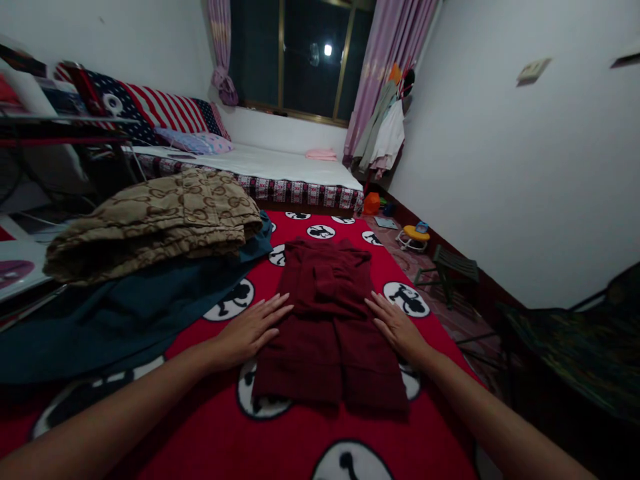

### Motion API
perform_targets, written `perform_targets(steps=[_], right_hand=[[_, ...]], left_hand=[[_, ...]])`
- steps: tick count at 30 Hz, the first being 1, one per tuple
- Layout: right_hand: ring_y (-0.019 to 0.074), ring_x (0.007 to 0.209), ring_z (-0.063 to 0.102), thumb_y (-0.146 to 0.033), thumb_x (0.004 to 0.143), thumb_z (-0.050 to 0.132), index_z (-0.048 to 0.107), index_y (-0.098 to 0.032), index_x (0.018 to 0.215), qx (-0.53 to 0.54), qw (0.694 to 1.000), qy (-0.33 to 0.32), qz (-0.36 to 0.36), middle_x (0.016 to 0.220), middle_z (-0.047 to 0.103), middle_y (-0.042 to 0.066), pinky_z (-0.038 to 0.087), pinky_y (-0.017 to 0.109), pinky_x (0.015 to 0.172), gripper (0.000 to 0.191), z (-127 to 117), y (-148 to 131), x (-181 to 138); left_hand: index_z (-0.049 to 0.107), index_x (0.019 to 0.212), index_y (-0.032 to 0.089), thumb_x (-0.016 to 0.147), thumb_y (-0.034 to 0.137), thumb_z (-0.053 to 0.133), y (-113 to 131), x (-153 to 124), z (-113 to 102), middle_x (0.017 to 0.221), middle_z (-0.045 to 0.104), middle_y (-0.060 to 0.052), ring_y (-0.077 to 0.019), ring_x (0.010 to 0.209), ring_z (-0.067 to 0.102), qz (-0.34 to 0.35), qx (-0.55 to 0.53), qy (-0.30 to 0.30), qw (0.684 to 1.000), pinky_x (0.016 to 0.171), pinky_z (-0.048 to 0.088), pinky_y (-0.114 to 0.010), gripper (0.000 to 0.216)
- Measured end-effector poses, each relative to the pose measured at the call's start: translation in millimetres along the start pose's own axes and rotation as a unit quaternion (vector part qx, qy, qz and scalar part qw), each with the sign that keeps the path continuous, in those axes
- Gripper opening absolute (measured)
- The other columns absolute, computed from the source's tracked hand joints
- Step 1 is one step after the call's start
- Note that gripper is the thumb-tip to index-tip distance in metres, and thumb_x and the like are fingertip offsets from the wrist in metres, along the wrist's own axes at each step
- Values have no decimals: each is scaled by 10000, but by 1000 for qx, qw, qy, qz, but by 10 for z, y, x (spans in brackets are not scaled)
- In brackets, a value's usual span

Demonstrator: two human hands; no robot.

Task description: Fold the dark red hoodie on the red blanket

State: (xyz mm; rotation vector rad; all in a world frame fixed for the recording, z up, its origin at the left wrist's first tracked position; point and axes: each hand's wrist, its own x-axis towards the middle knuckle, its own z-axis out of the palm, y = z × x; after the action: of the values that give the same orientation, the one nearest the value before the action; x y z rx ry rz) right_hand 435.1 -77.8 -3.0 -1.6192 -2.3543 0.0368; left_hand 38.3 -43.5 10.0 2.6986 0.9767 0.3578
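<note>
Garment: a dark maroon garment lies folded into a long flat rectangle in the middle of the red blanket, its narrow end toward the far side.
Garment folds: an upper layer is folded down over the far half; the near half shows a centre seam running lengthwise.
Left hand: the left hand lies flat, palm down and fingers spread, at the garment's left edge, fingertips touching the cloth about halfway along.
Right hand: the right hand lies flat too, fingers extended and slightly apart, pressed against the garment's right edge opposite the other hand.
Grasp: neither hand pinches or holds anything.
Blanket: red with round white patches bearing black cartoon figures; it covers the near surface.
Left side: a dark teal cloth lies spread to the left of the garment, and a tan patterned bundle sits on its far part.
Far: a bed with a white sheet stands below a dark window hung with pink curtains.
Right: a small folding stool stands on the floor near the white wall.
</note>
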Motion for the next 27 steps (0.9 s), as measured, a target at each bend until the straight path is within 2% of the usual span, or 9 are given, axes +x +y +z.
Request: perform_targets(steps=[4, 8, 11, 16, 21, 24, 27], right_hand=[[192, 1389, 312, -260, 975, 323, 378, -304, 1428, 68, 997, 11, -31, 1511, 347, 53, 303, 447, 1122, 459, -122, -32, -444], [201, 1387, 317, -151, 926, 362, 370, -308, 1429, 112, 991, -4, -70, 1505, 355, 54, 271, 478, 1137, 527, -230, -140, -622], [202, 1370, 344, -113, 909, 362, 389, -300, 1420, 127, 988, 1, -87, 1485, 385, 64, 316, 461, 1117, 545, -245, -182, -601], [190, 1247, 476, -107, 919, 360, 465, -327, 1370, 118, 987, 62, -87, 1376, 510, 64, 444, 400, 1009, 513, -144, -191, -453], [228, 1231, 487, -237, 902, 526, 603, -313, 1245, 94, 985, 123, -77, 1384, 488, 94, 465, 415, 978, 360, -94, -290, -293], [233, 1282, 436, -256, 916, 509, 695, -308, 1074, 87, 981, 133, -113, 1394, 493, 71, 430, 442, 1009, 249, -176, -378, -259], [251, 1347, 356, -284, 918, 501, 700, -275, 1021, 90, 978, 129, -138, 1406, 494, 74, 385, 474, 1037, 224, -326, -488, -331]], left_hand=[[306, 1452, 341, 952, 188, 356, 93, -391, -79, 1574, 184, -12, -227, 1423, 238, 34, -25, -16, 999, 1134, 279, -452, 525], [298, 1452, 355, 879, 87, 422, 224, -516, -129, 1574, 192, -16, -247, 1420, 242, 59, -25, -31, 997, 1118, 316, -465, 645], [378, 1415, 340, 849, 37, 405, 273, -448, -121, 1538, 293, -28, -245, 1399, 285, 77, -28, -17, 996, 1097, 356, -454, 643], [570, 1247, 315, 870, 44, 385, 224, -246, -7, 1344, 535, -53, -224, 1232, 467, 92, -40, 73, 992, 981, 468, -399, 500], [664, 1082, 285, 893, 72, 397, 176, -129, 60, 1180, 641, -53, -199, 1079, 541, 105, -33, 144, 984, 876, 502, -344, 390], [681, 1007, 280, 900, 123, 453, 176, -165, 11, 1122, 680, -33, -213, 1116, 533, 138, -8, 163, 977, 965, 446, -403, 297], [665, 1028, 294, 899, 142, 485, 216, -301, -92, 1105, 698, -6, -210, 1204, 504, 170, 7, 152, 974, 1086, 323, -448, 268]])
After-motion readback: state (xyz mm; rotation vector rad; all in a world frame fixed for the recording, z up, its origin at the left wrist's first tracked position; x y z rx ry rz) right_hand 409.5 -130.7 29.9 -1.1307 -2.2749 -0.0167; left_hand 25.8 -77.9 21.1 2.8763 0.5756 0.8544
